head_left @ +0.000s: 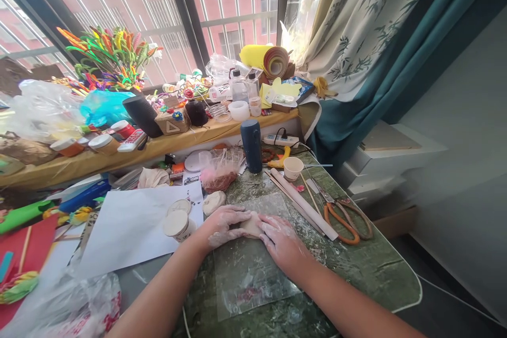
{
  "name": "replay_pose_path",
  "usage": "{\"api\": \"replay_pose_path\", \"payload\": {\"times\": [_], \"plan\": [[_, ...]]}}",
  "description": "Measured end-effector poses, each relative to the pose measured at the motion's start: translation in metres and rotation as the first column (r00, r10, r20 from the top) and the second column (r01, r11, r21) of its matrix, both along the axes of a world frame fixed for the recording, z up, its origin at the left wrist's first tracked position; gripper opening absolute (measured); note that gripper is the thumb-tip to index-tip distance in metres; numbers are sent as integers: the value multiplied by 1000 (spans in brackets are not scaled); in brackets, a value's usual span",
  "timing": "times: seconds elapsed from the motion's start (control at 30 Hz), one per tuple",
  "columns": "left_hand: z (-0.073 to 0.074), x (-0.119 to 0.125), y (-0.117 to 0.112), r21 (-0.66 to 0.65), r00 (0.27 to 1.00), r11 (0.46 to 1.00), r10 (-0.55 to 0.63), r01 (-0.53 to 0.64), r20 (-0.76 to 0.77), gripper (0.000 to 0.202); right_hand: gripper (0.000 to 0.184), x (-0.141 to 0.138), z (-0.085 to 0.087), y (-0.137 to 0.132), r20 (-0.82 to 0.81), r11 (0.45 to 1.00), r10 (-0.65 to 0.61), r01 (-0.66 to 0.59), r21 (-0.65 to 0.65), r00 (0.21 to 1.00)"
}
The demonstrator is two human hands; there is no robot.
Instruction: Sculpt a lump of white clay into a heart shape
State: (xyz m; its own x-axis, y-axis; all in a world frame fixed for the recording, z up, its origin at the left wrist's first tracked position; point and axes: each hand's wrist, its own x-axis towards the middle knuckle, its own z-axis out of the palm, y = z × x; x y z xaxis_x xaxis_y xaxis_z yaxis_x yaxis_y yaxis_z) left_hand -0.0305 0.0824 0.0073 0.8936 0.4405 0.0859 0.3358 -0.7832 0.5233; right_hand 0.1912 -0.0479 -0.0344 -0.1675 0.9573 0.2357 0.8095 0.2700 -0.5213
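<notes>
1. Head view: a white lump (214,203) lies just beyond the left hand (224,226).
2. Left hand: thumb spread from the fingers, bracketing the dough (250,226).
3. Dough: between both hands, over a clear sheet (253,274); shaping appears in hand.
4. Right hand (283,238): fingers close together against the dough; next move likely calls for even pressure.

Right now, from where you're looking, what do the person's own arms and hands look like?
The left forearm and right forearm are bare, with no sleeves in view. The left hand and right hand are ungloved, patchily smeared with whitish residue. No watch or bracelet shows.
</notes>
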Motion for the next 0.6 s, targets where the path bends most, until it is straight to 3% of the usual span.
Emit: {"api": "replay_pose_path", "payload": {"times": [0.3, 0.6], "plan": [[-9, -1, 0, -68, 991, 989, 131, -129, 18, 54, 41, 0, 0, -1, 25, 999, 11, -12, 32, 1000], [-16, 2, 2, -68, 984, 984, 170, -167, 49, 44, 40, -3, -4, 2, 13, 999, -34, 34, 25, 999]]}}
